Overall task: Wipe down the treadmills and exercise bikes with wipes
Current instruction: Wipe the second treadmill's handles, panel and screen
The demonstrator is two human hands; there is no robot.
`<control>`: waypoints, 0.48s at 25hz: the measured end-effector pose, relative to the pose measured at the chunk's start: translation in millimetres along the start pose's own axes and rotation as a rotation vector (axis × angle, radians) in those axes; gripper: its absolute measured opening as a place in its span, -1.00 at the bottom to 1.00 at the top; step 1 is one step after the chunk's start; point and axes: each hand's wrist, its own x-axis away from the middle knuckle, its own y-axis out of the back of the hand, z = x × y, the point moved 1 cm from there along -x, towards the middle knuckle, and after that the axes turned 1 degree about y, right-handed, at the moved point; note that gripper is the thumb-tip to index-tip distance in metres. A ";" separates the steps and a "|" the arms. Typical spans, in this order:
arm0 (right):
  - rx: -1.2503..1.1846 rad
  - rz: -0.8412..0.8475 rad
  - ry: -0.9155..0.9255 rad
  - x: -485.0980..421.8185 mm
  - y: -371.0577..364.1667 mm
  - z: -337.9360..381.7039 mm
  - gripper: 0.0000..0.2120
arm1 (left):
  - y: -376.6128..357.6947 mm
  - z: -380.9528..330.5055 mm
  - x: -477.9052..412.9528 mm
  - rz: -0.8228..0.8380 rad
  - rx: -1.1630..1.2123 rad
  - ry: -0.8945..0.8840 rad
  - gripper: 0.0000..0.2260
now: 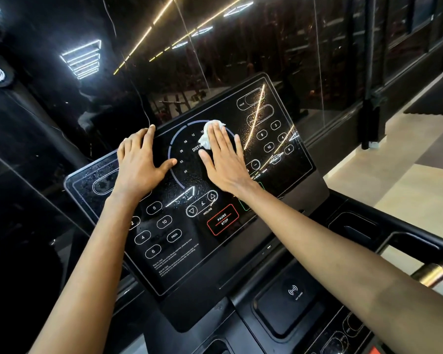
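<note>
a glossy black treadmill console [189, 241], speckled with droplets, faces dark reflective glass. the right hand [225, 159] presses a crumpled white wipe [210, 134] flat-fingered against the dial; the left hand [141, 159] rests spread just left.

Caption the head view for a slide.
Right hand presses a white wipe flat on the treadmill console while the left hand rests alongside.
</note>
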 end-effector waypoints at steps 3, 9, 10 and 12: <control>-0.006 -0.019 -0.010 -24.3 2.7 15.0 -0.31 | 1.9 -3.6 -3.1 0.027 0.003 0.016 -0.17; -0.002 -0.056 -0.085 -50.4 6.9 17.9 -0.36 | 1.4 -10.5 -11.9 0.090 0.044 0.029 -0.16; -0.004 -0.041 -0.073 -49.8 6.4 20.6 -0.36 | 0.9 -11.8 -13.9 0.100 0.042 0.024 -0.16; 0.023 -0.019 -0.031 -44.8 8.4 21.1 -0.36 | -0.4 -16.1 -19.1 0.115 0.044 0.011 -0.16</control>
